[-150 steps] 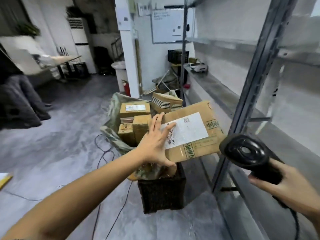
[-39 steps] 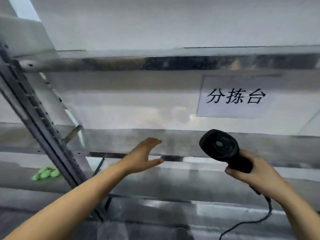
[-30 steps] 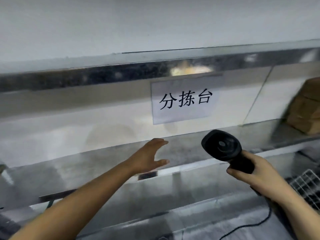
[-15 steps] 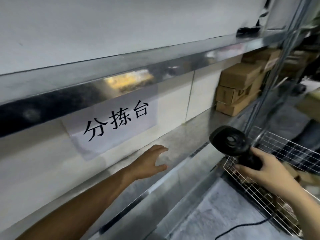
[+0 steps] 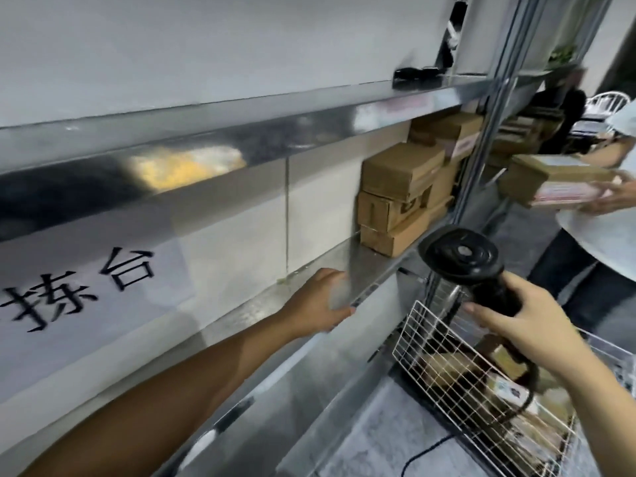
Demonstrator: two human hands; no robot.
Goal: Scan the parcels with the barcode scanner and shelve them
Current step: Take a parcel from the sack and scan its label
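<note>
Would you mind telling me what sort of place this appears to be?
Probably a parcel sorting room or small warehouse: cardboard parcels are stacked on a metal shelf, a wire basket holds more, and the right hand grips a barcode scanner.

Bright, even indoor light; a yellowish glare smears across the steel shelf edge (image 5: 186,166). Everything is softly motion-blurred, and straight lines bow toward the frame's edges.

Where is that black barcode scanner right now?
The barcode scanner is right of centre in the head view, gripped by the right hand, just above the wire basket and below the stacked parcels on the shelf.
</note>
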